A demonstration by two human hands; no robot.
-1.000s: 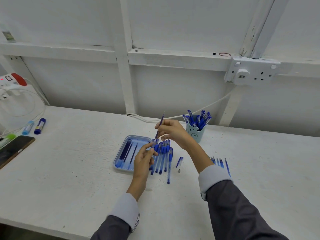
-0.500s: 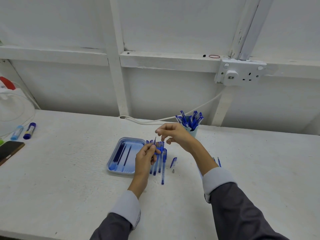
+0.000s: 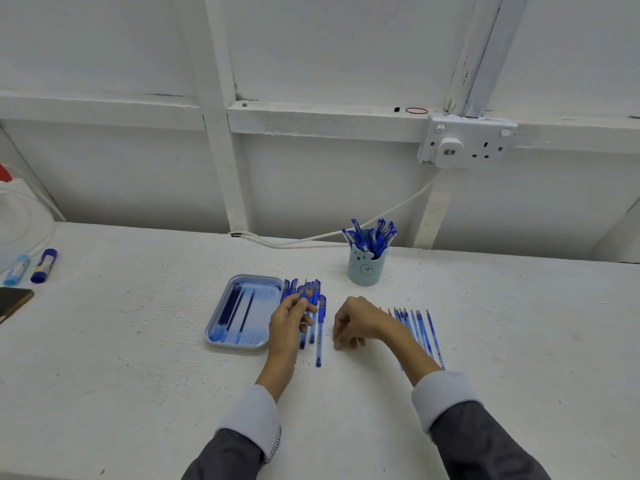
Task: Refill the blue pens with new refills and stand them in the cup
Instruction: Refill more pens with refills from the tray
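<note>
My left hand [image 3: 290,322] grips a blue pen [image 3: 304,289] just right of the light-blue tray [image 3: 239,346], tip pointing away from me. Several dark refills lie in the tray. More blue pens [image 3: 319,336] lie in a row beside and under that hand. My right hand [image 3: 353,323] is lowered to the table right of the row, fingers curled down; what they touch is hidden. A fan of thin refills [image 3: 424,332] lies by my right wrist. Behind it, the pale cup [image 3: 366,270] holds several capped blue pens [image 3: 372,237].
Two glue sticks [image 3: 43,261] and a dark phone [image 3: 14,301] lie at the table's far left. A white cable [image 3: 311,239] runs along the wall to a socket [image 3: 467,143]. A white appliance [image 3: 14,209] stands at the left edge.
My right hand came down from above the pen and refill to the table, fingers now curled. The thin refill no longer sticks up. My left hand still holds the pen.
</note>
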